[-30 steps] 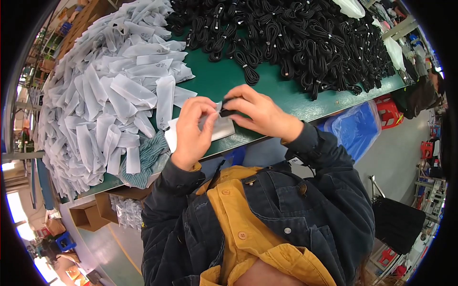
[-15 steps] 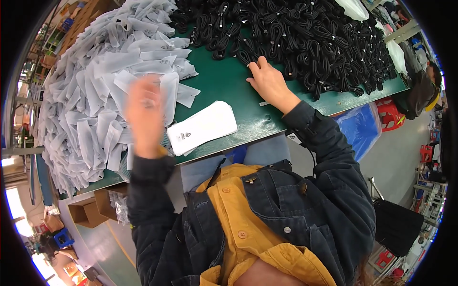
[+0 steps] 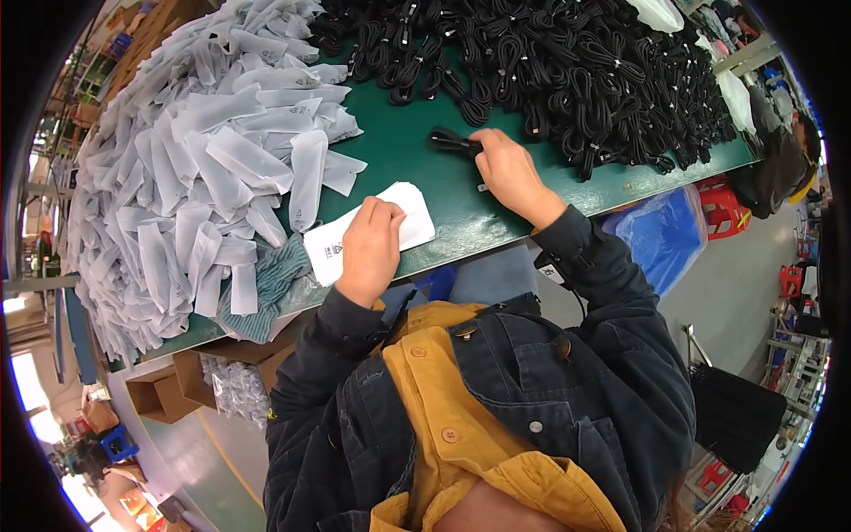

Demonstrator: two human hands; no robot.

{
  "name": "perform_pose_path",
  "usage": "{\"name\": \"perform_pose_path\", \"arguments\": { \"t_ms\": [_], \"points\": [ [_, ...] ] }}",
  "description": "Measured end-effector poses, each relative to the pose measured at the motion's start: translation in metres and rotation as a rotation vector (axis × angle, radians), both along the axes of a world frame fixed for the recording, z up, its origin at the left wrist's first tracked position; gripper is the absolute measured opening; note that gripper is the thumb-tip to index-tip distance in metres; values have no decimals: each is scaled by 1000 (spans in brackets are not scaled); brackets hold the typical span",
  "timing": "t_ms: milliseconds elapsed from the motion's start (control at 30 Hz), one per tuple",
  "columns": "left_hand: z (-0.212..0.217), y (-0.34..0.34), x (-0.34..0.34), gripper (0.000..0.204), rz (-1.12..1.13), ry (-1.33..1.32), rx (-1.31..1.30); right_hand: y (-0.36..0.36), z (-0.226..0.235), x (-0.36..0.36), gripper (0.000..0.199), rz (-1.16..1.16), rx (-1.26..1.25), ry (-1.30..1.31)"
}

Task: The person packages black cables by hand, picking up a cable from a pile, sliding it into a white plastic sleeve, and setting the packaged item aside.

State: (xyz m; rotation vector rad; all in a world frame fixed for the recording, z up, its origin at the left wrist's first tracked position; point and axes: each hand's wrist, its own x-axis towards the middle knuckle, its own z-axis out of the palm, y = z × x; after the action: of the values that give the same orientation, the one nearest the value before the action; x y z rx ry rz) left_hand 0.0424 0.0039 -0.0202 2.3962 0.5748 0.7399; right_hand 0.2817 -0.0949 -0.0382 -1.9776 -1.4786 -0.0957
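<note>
A coiled black cable [image 3: 450,141] is pinched by its end in my right hand [image 3: 517,182], held low over the green table [image 3: 390,133]. My left hand [image 3: 370,248] lies over a stack of flat white bags [image 3: 417,215] near the front edge. Its fingers are curled and pressed together at the top bag; their tips are partly hidden. To the left rises a large heap of frosted bags [image 3: 222,168], apparently filled. Behind my right hand spreads a big heap of coiled black cables [image 3: 612,84].
A grey-green knitted cloth [image 3: 266,288] lies at the front edge beside the filled bags. Below the table are a cardboard box [image 3: 160,397] and clear plastic bags [image 3: 232,390]. A blue plastic bag [image 3: 660,235] and a red stool [image 3: 725,211] stand at the right.
My left hand has moved right from the frosted bags onto the white stack. My right hand has drawn a coiled cable off the heap toward me. The knitted cloth now shows more.
</note>
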Motion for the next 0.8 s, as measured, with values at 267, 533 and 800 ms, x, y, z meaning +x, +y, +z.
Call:
{"name": "perform_pose_path", "arguments": {
  "t_ms": [267,533,800],
  "points": [
    [7,-6,0,9,61,17,-226,-31,33,-39,22,110,143,288],
    [1,-7,1,11,37,11,-91,-53,30,-52,31,200,193,16],
    [10,-6,1,9,-12,-33,-201,-58,32,-56,37,214,246,-46]
  ]
}}
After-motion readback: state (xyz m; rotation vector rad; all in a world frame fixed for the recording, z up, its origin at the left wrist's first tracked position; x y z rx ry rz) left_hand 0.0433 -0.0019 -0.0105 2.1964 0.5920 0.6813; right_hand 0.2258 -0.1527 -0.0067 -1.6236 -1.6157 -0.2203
